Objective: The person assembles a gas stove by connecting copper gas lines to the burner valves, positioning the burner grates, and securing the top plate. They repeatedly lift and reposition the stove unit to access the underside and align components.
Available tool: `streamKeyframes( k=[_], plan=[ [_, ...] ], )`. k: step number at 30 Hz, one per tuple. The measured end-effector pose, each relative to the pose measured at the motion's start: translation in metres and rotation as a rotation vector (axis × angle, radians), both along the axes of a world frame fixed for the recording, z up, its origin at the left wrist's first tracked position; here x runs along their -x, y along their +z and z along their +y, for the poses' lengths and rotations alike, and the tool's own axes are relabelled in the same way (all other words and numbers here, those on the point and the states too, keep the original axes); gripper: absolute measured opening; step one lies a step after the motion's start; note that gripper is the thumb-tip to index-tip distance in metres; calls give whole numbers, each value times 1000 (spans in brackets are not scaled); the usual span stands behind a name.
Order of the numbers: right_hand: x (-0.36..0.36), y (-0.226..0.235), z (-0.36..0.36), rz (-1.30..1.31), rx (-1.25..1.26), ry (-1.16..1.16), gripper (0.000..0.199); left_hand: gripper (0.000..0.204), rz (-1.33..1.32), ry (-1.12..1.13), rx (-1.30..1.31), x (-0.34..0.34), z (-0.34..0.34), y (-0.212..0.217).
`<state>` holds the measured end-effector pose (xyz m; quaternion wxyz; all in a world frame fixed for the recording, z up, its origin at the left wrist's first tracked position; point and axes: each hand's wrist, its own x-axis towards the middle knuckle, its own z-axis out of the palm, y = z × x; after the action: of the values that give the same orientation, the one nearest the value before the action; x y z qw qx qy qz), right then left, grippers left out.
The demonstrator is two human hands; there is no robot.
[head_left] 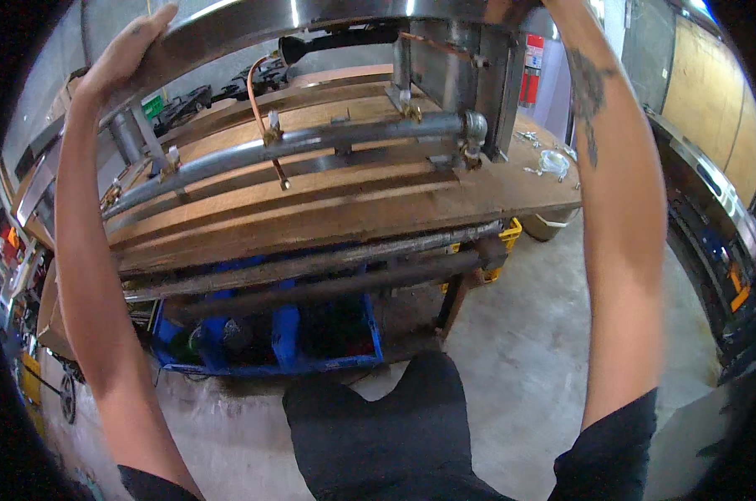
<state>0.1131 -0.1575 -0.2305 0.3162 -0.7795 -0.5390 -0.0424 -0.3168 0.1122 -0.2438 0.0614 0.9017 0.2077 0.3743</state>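
Steel panel [244, 25]: one, at 12 o'clock
Metal pipe [345, 134]: one, nearer centre
Left hand [131, 46]: raised to 11 o'clock, touching the panel's edge; cannot tell whether fingers close
Right hand: out of view, forearm [624, 209] raised toward 1 o'clock; cannot tell its grip

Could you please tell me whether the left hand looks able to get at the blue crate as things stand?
Probably not: the left hand is up at the metal panel, while the blue crate sits low beneath the wooden bench, whose top lies in between.
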Motion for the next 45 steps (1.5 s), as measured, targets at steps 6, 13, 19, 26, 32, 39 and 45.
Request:
streamKeyframes(
  k=[6,13,19,26,32,39,45],
  plan=[
    [0,-13,10,-500,152,-372,43,53,60,384,-350,-6,-37,-26],
    [57,-8,-14,-177,68,-501,59,47,145,432,-6,-18,-89,-7],
    [67,12,-15,-68,66,-524,49,51,260,482,498,-39,-82,39],
    [61,12,-14,99,132,-557,47,68,-127,157,1077,-140,45,30],
    [56,19,-9,189,112,-597,46,73,-211,99,1154,-231,124,-2],
    [27,11,3,313,142,-617,55,69,-463,-53,1566,-257,130,-8],
    [16,11,16,367,271,-623,55,63,-566,-199,1562,-252,137,-28]
  ],
)
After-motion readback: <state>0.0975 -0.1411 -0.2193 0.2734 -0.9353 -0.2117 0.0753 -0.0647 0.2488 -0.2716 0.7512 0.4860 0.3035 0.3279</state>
